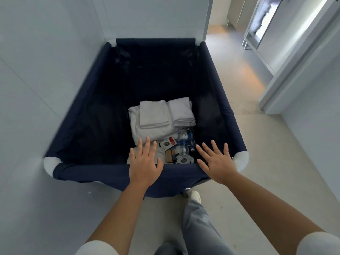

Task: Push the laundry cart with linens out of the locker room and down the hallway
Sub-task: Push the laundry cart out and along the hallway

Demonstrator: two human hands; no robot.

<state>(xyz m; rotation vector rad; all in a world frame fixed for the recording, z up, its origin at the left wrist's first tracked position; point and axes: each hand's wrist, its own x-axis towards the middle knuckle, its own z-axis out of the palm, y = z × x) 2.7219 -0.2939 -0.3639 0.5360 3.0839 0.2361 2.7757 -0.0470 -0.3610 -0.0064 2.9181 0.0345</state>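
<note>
White tiled wall (46, 52) at left, pale grey floor (261, 162) at right, white door frame (294, 70) upper right, warm glow (253, 76) beside it.

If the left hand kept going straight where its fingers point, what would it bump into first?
Likely the folded white towels in the navy laundry cart, right ahead of the left hand, though they seem to lie lower than it.
</note>
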